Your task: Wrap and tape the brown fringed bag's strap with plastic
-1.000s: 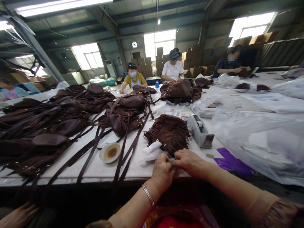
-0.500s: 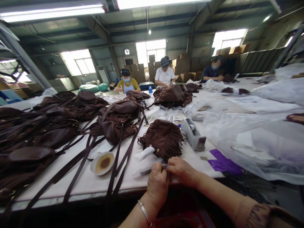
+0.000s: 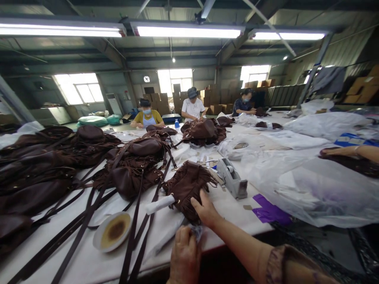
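A dark brown fringed bag (image 3: 186, 185) is seen on the white desk (image 3: 227, 205), with a white-wrapped tube (image 3: 160, 204) at its 8 o'clock. The piled bags (image 3: 44, 165) at 9 o'clock are shown in a deeper, glossier chocolate brown, and their straps (image 3: 89, 215) in the same tone. A white dish (image 3: 111, 231) is marked by a tan stain with a darker brown centre. A grey tape dispenser (image 3: 232, 179) is found at 3 o'clock of the fringed bag, and a purple sheet (image 3: 268, 211) at 4 o'clock. Clear, whitish plastic bags (image 3: 310, 185) are spread at the right. A crumpled pale, translucent wrapper (image 3: 196, 232) is pinched in the left hand (image 3: 185, 256).
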The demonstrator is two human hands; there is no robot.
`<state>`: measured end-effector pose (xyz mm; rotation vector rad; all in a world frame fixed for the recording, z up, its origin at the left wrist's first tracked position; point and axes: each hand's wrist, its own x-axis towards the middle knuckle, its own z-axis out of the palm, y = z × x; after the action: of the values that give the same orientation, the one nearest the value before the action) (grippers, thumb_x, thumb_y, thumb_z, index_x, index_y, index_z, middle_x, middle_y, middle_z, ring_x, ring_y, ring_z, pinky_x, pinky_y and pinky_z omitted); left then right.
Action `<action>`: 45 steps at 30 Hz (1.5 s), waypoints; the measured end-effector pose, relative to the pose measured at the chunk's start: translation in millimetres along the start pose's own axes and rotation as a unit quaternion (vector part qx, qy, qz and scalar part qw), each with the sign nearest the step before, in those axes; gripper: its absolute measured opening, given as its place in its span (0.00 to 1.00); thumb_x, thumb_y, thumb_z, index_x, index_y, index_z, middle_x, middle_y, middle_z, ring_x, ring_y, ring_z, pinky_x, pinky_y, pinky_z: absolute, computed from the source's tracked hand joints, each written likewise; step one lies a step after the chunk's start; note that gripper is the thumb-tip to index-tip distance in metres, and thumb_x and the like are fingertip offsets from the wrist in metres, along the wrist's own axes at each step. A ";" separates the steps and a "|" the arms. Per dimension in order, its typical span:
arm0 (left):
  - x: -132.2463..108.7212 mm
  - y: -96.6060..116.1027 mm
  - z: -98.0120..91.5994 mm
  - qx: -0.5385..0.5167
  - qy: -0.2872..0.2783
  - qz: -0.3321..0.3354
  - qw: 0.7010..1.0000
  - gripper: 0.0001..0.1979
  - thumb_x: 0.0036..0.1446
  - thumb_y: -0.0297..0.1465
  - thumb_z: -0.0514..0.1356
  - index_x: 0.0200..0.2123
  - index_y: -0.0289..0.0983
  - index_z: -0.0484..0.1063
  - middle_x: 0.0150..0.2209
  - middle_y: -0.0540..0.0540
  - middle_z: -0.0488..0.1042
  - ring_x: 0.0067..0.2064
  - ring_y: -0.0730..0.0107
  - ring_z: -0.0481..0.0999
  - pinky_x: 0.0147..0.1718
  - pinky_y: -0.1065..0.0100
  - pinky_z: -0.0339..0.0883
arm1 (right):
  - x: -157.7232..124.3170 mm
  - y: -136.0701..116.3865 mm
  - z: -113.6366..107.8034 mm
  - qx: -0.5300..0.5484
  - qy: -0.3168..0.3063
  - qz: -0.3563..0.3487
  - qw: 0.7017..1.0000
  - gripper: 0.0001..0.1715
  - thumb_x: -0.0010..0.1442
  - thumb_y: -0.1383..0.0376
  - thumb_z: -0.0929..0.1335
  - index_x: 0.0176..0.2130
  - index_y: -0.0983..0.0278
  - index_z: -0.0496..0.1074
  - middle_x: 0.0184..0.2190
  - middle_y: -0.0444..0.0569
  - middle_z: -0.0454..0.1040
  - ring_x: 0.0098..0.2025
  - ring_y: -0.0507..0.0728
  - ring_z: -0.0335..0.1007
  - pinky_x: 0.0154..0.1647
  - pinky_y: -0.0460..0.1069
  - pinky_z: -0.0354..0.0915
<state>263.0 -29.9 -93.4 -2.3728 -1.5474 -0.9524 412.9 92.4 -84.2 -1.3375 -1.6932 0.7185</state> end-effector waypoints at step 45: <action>3.9 -17.9 -2.1 -0.029 0.029 -0.039 0.998 0.05 0.59 0.22 0.55 0.36 0.37 0.68 0.42 0.39 0.70 0.44 0.55 0.73 0.43 0.54 0.75 | 29.3 -12.4 -76.3 -0.445 -0.257 0.038 0.857 0.18 0.63 0.73 0.62 0.42 0.75 0.81 0.42 0.68 0.79 0.45 0.65 0.77 0.45 0.51 0.67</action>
<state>247.7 -19.6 -93.2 -2.3171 -1.6222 -1.0868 471.3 112.6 -29.4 -1.9498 -2.5994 0.3229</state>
